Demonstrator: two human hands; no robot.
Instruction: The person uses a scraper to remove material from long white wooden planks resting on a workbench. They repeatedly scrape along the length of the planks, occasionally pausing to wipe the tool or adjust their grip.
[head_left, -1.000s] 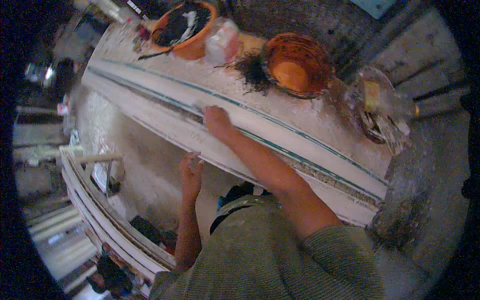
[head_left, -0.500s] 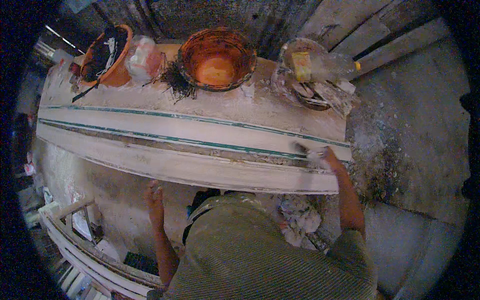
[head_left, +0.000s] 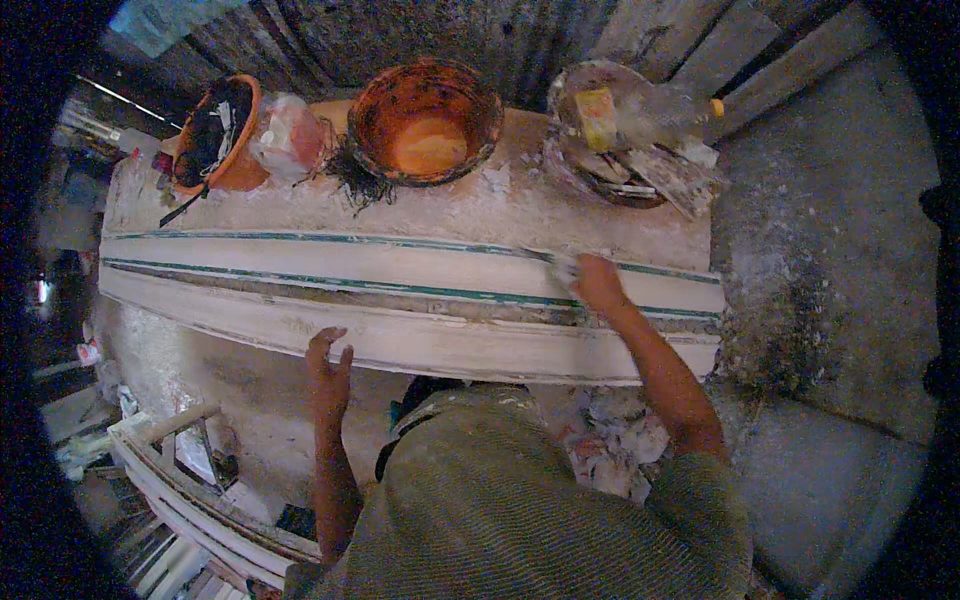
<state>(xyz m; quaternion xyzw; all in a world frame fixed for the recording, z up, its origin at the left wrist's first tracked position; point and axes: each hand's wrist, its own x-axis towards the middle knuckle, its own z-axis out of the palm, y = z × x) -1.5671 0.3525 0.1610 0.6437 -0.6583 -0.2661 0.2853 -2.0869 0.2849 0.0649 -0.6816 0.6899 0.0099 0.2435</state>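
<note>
Two long white boards lie side by side across the table. The far board [head_left: 420, 268] has two green lines along its length; the near board [head_left: 420, 338] is plain white. My right hand [head_left: 600, 287] is closed over the far board, right of its middle. It grips a flat, scraper-like tool [head_left: 563, 268] with a thin dark edge pointing left; blur hides its exact shape. My left hand [head_left: 330, 355] is at the front edge of the near board, fingers apart and holding nothing; whether it touches the board I cannot tell.
Along the back of the table [head_left: 480, 215] stand an orange pot with dark cords [head_left: 230, 140], a clear bag [head_left: 290, 145], an orange basin [head_left: 430, 125] and a container with a plastic bottle [head_left: 660, 115]. Dark fibres [head_left: 360, 180] lie beside the basin. A white frame [head_left: 200, 500] stands lower left.
My right hand has moved left and away from me along the far board with the tool. My left hand has risen to the near board's front edge, and its fingers have spread.
</note>
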